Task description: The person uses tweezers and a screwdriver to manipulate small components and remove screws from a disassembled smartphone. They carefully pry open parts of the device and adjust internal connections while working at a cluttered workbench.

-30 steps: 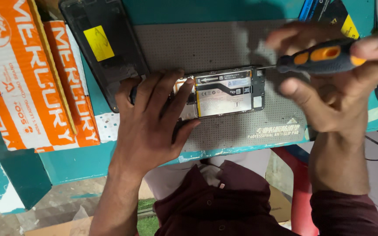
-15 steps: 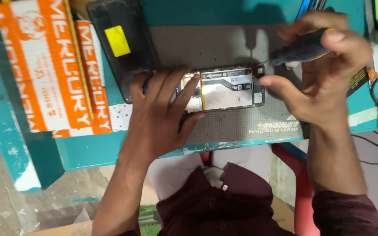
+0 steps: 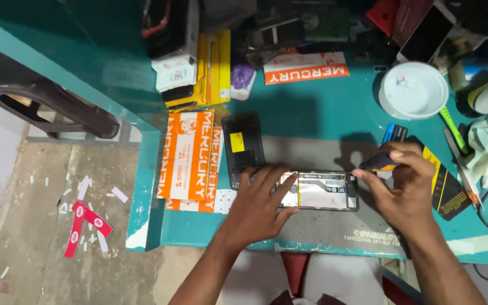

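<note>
Opened phone (image 3: 322,191): back cover off, lies flat & lengthwise left-right on grey work mat, near front edge of teal bench. Insides exposed: pale silver-yellow battery fills mid section, dark frame round it, small boards and shields at right end. Left end hidden under a palm, so that part can't be made out.

Screwdriver (image 3: 380,162): short, black handle w/ orange grip band, held tilted, tip pointing left-down toward phone's top right corner. Tip contact w/ phone too small to tell.
</note>
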